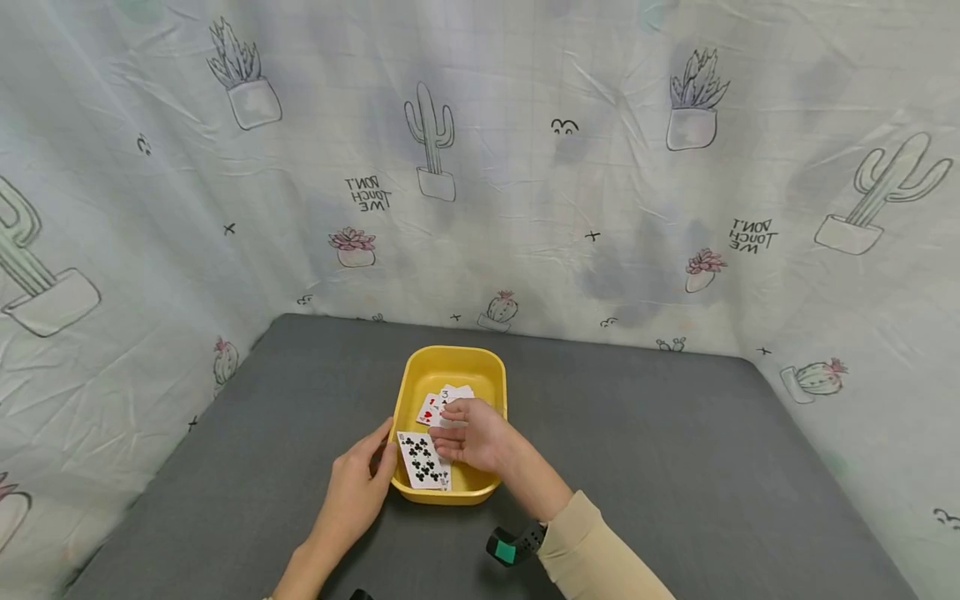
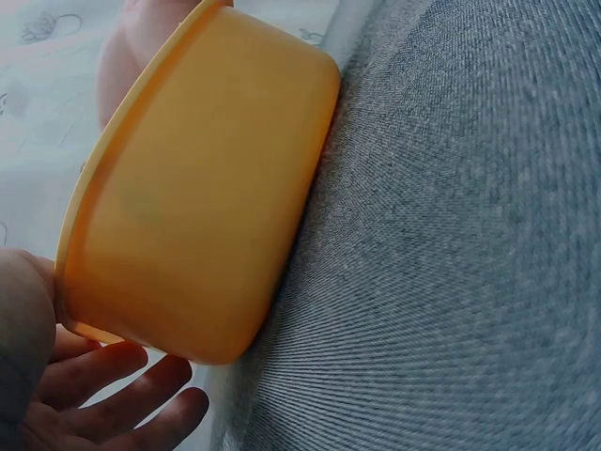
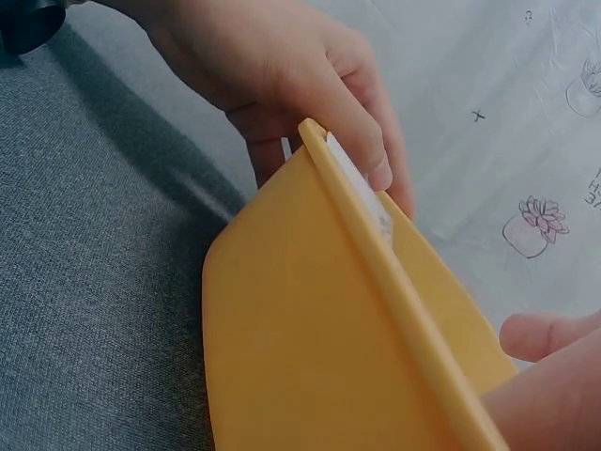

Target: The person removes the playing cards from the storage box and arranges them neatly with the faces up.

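A yellow plastic tub (image 1: 491, 375) stands on the grey surface with several playing cards inside. My left hand (image 1: 356, 475) holds its left rim, with the thumb at the rim and the fingers along the outer wall, as the left wrist view shows. A ten of clubs (image 1: 422, 460) lies face up, tilted, in the tub's near left part. Farther back are an ace of hearts (image 1: 428, 411) and a card marked 3 (image 1: 457, 391), partly covered. Above these cards hovers my right hand (image 1: 483, 435), palm inward, fingers loosely bent, with nothing visibly held.
The grey fabric-covered table (image 1: 637, 450) spreads around the tub. A pale curtain (image 1: 510, 208) printed with potted cacti stands along the back and sides. A dark band with a green patch (image 1: 506, 552) is at the right wrist.
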